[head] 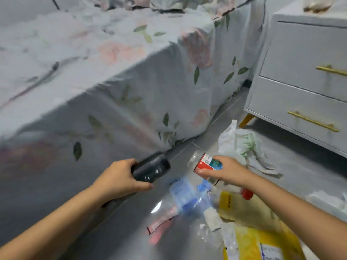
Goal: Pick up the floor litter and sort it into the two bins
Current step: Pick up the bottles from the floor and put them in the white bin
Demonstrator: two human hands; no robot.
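Observation:
My left hand (120,177) grips a dark bottle (153,168) held sideways above the grey floor. My right hand (223,170) holds a clear plastic bottle with a red label (204,162), its red cap (247,193) pointing toward me. Below both hands litter lies on the floor: a blue-and-clear plastic wrapper (187,196), a pink wrapper (159,228), yellow packaging (249,212) and a yellow bag with a label (266,244). A white plastic bag (238,143) lies just beyond my right hand. No bin is in view.
A bed with a floral sheet (112,81) fills the left and centre. A white nightstand (304,77) with gold handles stands at the right on gold legs. More white litter (326,201) lies at the right edge.

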